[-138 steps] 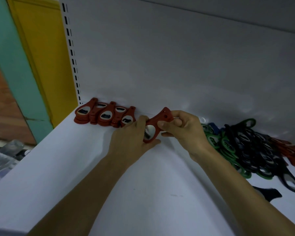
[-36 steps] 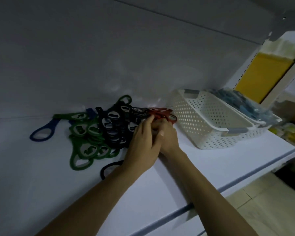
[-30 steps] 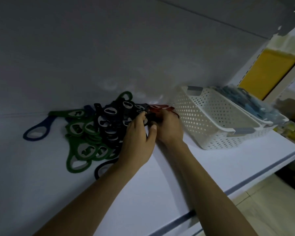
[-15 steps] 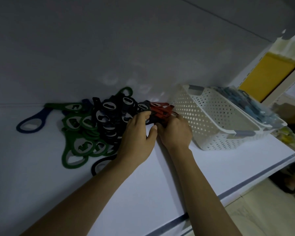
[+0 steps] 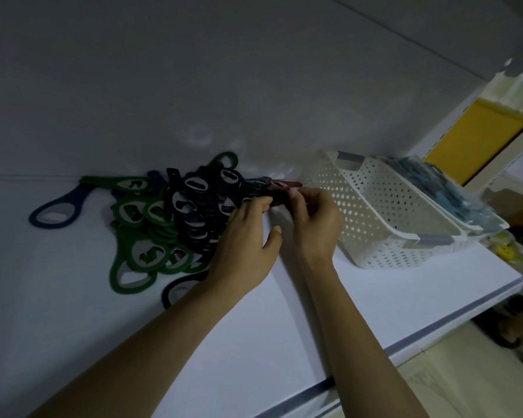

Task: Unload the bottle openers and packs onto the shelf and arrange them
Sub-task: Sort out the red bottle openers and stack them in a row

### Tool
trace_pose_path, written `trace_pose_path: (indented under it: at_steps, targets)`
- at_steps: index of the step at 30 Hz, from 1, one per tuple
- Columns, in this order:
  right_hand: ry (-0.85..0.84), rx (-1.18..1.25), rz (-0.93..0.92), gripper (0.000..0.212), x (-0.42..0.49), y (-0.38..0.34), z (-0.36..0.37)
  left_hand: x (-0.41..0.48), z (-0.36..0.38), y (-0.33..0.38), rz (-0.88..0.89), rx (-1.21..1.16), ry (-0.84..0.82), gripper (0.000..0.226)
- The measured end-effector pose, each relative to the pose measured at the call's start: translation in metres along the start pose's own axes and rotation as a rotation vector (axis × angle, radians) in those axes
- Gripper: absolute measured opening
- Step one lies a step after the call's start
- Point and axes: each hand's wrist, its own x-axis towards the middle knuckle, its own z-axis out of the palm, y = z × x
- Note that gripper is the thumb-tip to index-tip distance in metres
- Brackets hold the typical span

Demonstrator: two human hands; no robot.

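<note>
Shelf (image 5: 284,342) w/ white basket (image 5: 375,245) at R, packs (image 5: 420,182) just beyond. Opener pile (image 5: 175,224) centre-L. R hand (image 5: 314,227): grip pinches red openers (image 5: 284,188) at pile's R edge. L hand (image 5: 245,245): fingertips touch them, thumb apart.

Red bottle openers (image 5: 286,186) are lying bunched, pinched by fingers of the right hand (image 5: 314,224). Black openers (image 5: 200,203) are heaping at fingertips of the left hand (image 5: 245,245), green openers (image 5: 142,236) and one blue opener (image 5: 55,212) sprawling farther left; bluish packs (image 5: 441,188) are sitting well right.
</note>
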Motion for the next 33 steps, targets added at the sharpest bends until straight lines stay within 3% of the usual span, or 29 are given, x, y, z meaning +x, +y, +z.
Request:
trace_pose_path:
  at_steps: [3, 7, 13, 22, 24, 27, 30, 33]
  targets:
    - [0.093, 0.196, -0.012, 0.010, -0.002, -0.004, 0.000, -0.001, 0.000, 0.000, 0.012, -0.015, 0.015, 0.046]
    - [0.203, 0.258, -0.014, 0.019, 0.000, -0.005, -0.001, -0.003, -0.001, 0.001, 0.011, -0.022, 0.030, 0.048]
    - [-0.023, 0.396, 0.003, 0.019, -0.005, -0.009, 0.002, -0.004, -0.003, 0.006, 0.009, -0.009, -0.010, 0.057]
    - [-0.146, 0.528, 0.029, 0.025, -0.006, -0.013, 0.001, -0.003, -0.005, 0.007, -0.031, 0.025, -0.004, 0.027]
    - [-0.095, 0.437, 0.057, 0.030, -0.004, -0.007, 0.002, -0.003, -0.005, 0.008, -0.042, -0.002, 0.017, 0.025]
    - [-0.072, 0.053, 0.036, 0.026, 0.003, 0.009, 0.002, -0.002, -0.005, 0.007, -0.051, -0.075, 0.066, 0.023]
    - [-0.303, -0.290, -0.078, 0.020, 0.001, 0.016, 0.008, -0.001, -0.005, 0.007, -0.079, -0.149, 0.113, 0.024]
    - [-0.506, -0.331, -0.276, 0.014, -0.004, 0.016, 0.016, 0.000, -0.006, 0.007, -0.116, -0.209, 0.129, 0.029]
